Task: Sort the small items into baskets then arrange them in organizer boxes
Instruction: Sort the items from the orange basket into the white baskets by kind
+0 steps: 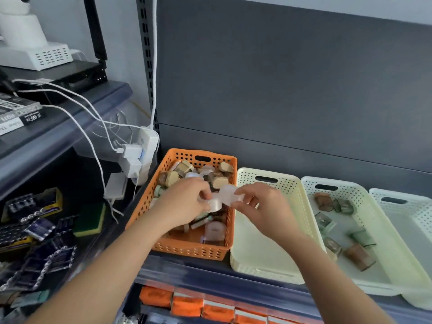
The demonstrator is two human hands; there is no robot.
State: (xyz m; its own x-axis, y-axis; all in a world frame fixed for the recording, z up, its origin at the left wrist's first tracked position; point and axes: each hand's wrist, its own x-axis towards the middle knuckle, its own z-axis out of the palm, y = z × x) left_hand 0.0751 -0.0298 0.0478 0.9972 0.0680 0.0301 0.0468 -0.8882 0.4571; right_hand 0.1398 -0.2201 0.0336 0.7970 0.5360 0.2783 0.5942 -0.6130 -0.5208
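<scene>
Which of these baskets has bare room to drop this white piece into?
The cream basket, between the orange basket and pale green basket, looks bare. The far-right white basket looks bare too. Orange is crowded.

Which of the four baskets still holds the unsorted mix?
The orange basket, leftmost on the shelf. It is piled with mixed small items, while the cream basket beside it looks empty and the next holds only a few greenish and brown pieces.

We seem to be in a shop's stockroom: slotted metal shelving (147,66), battery packs (35,242) heaped at left, sorting baskets (266,270) along the shelf edge.
</scene>
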